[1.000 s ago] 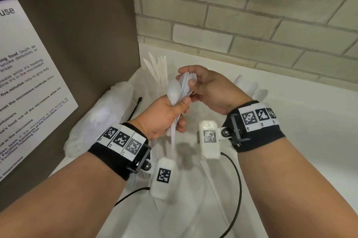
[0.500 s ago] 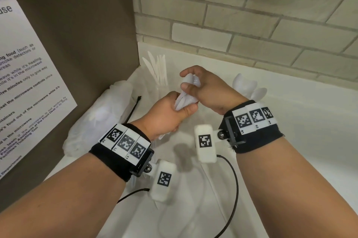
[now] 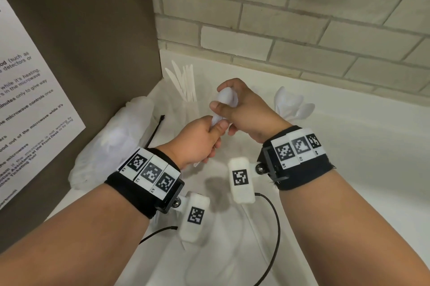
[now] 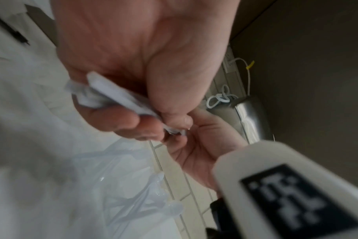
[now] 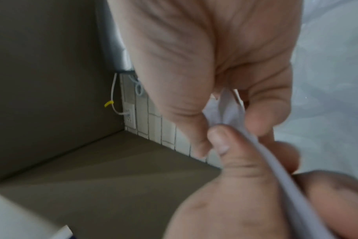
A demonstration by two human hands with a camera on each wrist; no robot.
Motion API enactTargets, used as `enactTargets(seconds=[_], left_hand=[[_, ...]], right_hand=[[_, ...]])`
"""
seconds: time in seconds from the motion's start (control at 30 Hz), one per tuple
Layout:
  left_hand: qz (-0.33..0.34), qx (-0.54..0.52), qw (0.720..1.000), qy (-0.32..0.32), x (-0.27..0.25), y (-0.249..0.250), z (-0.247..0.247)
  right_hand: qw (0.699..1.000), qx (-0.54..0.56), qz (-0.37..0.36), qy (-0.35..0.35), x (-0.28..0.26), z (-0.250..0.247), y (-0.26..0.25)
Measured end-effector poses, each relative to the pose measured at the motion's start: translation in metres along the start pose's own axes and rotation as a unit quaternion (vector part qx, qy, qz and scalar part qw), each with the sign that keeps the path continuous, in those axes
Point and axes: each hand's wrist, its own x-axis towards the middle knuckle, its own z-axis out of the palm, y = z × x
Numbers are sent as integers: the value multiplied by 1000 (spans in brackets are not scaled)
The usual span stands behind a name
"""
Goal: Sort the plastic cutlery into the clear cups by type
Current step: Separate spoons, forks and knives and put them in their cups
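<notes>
White plastic bag (image 3: 111, 137): thin, crinkled film, slumped at the far left of the counter (image 3: 363, 169) against the brown panel; a black tie (image 3: 156, 131) lies beside it.
Cup of knives (image 3: 191, 109): clear and hard to make out against the white counter; flat, pointed white blades (image 3: 183, 82) stand fanned in it, upright.
Left hand (image 3: 197, 144): fingers curled round the handles of a bundle of spoons (image 3: 224, 102), thumb pressed on top; the wrist view shows thin white handle ends (image 4: 104, 95) poking out below the fist.
Bundle: white, smooth, rounded bowls nested together, held in the air between the two cups, over the counter.
Right hand (image 3: 242, 109): thumb and fingers pinch the bowl end of the same bundle; in its wrist view a narrow white handle (image 5: 276, 161) runs between the two thumbs.
Cup of spoons (image 3: 290, 105): at the right near the brick wall, glossy bowls sticking up and out.
Risk, slipping: the plastic looks slick and the stack is loose, so I judge that a shift of grip could let a spoon slide out and drop to the counter.
Risk, mixing: whether every piece in the bundle is a spoon cannot be told; a stray fork would land in the wrong cup.
Risk, tipping: the cups look light, and a bundle dropped against the rim could knock one over.
</notes>
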Motion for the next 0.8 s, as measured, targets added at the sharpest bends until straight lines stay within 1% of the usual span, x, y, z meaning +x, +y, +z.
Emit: enactTargets(seconds=[0.03, 0.1, 0.13, 0.23, 0.3, 0.37, 0.53, 0.6, 0.63, 0.67, 0.7, 0.77, 0.8], left_hand=[[8, 3, 1000, -13, -1, 1, 1], [24, -4, 998, -55, -3, 2, 3], [22, -7, 997, -78, -4, 2, 3], [-15, -1, 993, -119, -5, 2, 6], [-12, 27, 993, -118, -4, 5, 10], [-5, 25, 993, -117, -5, 7, 17], [23, 44, 994, -100, -4, 7, 29], [7, 109, 991, -72, -1, 4, 26], [-9, 158, 986, -60, 1, 2, 24], [-18, 206, 976, -63, 1, 0, 23], [-7, 259, 962, -86, -1, -2, 24], [62, 345, 919, -180, -10, -5, 33], [97, 361, 897, -235, -16, -6, 41]], right_hand=[[1000, 8, -2, 3, -2, -2, 2], [1000, -9, -13, 14, -6, -7, 3], [1000, -13, -18, 21, -7, -10, 4], [999, 20, -22, 32, -14, -20, 5], [998, 48, -22, 25, -18, -23, 5], [998, 43, -29, 38, -22, -24, 7], [992, -39, -47, 108, -30, -36, 4], [983, -73, -59, 158, -31, -52, -2], [976, -88, -68, 188, -30, -62, -6], [966, -109, -82, 218, -29, -73, -9], [954, -139, -100, 245, -28, -84, -13], [924, -199, -142, 294, -26, -102, -19], [909, -219, -165, 315, -24, -109, -20]])
